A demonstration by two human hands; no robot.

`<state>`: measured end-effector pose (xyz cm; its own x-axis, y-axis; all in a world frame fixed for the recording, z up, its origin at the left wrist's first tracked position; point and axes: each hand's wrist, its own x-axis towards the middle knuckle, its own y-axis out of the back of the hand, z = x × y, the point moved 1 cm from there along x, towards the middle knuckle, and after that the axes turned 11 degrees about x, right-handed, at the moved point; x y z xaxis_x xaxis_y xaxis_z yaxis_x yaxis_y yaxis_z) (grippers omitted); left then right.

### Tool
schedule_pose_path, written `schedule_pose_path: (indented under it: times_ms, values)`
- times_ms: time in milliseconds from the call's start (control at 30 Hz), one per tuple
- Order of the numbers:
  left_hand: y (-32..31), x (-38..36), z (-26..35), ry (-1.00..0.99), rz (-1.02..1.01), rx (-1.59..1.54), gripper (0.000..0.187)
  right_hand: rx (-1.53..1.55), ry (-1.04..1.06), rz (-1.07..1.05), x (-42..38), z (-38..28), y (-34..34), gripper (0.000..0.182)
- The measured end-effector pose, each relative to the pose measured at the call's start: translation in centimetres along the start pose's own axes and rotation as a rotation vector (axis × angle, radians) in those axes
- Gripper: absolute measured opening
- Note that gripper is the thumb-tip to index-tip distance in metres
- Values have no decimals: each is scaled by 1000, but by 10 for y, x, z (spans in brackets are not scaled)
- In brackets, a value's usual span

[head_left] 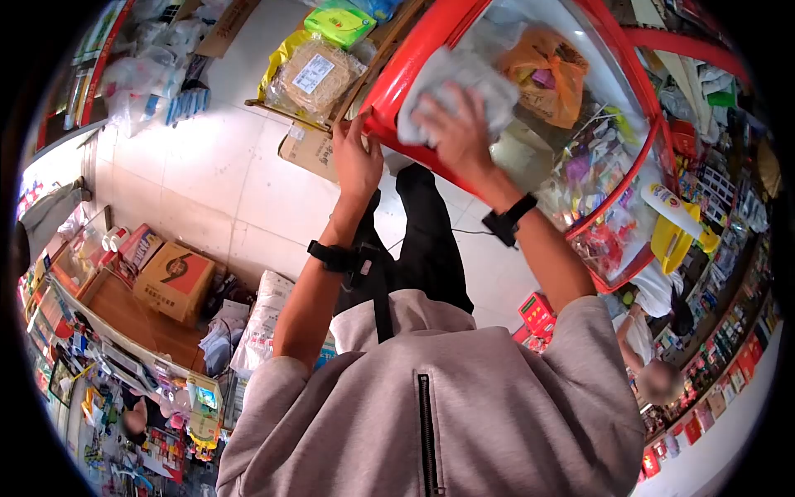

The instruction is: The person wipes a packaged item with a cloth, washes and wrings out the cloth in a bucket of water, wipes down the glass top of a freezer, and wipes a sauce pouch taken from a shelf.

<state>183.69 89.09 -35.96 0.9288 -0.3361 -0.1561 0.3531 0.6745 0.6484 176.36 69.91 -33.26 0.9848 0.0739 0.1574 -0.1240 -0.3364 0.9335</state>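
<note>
My right hand point(457, 137) presses a light grey cloth point(431, 83) against the glass top of a red-framed freezer point(406, 70), its fingers spread across the cloth. My left hand point(356, 157) is at the freezer's near left corner. Its fingertips touch the red rim, with the thumb apart from the bent fingers. Beneath the glass, to the right of the cloth, lie an orange plastic bag point(556, 83) and many colourful packets point(584, 170).
Left of the freezer, a wooden-edged shelf holds a bag of round dried noodles point(315, 79); a cardboard box point(302, 151) sits below. A yellow scoop point(675, 240) lies by the freezer's right edge. A brown carton point(174, 282) stands at left. Another person point(638, 340) is at right.
</note>
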Motion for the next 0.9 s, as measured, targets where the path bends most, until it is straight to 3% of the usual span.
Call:
schedule_pose_path:
  times_ms: [100, 167, 233, 333, 400, 567, 633, 767, 833, 900]
  values:
    - [2, 0, -6, -10, -26, -1, 48, 19, 22, -97, -7, -17, 7, 36]
    - [3, 1, -6, -55, -1, 25, 51, -23, 59, -50, 3, 5, 9, 39]
    - [2, 0, -7, 4, -60, 24, 51, -116, -83, 66, 27, 33, 22, 43]
    - [3, -2, -4, -41, -26, 61, 51, -87, -103, 93, 46, 54, 36, 46]
    - [2, -2, 0, -44, -25, 71, 51, -91, -98, 133, 43, 48, 31, 50]
    - [-3, -5, -4, -99, 42, 111, 55, -3, -1, -80, -9, -24, 0, 42]
    - [0, -8, -2, -107, 30, 115, 55, 11, 12, -81, -4, -12, 7, 44]
    - [1, -7, -9, -124, -8, 131, 57, -85, -132, 109, 35, 25, 30, 45]
    - [2, -8, -3, -114, -28, 136, 58, -67, -103, 142, 45, 41, 33, 43]
    - [2, -8, 0, -91, -15, 112, 60, -83, -162, 195, 37, 26, 21, 41]
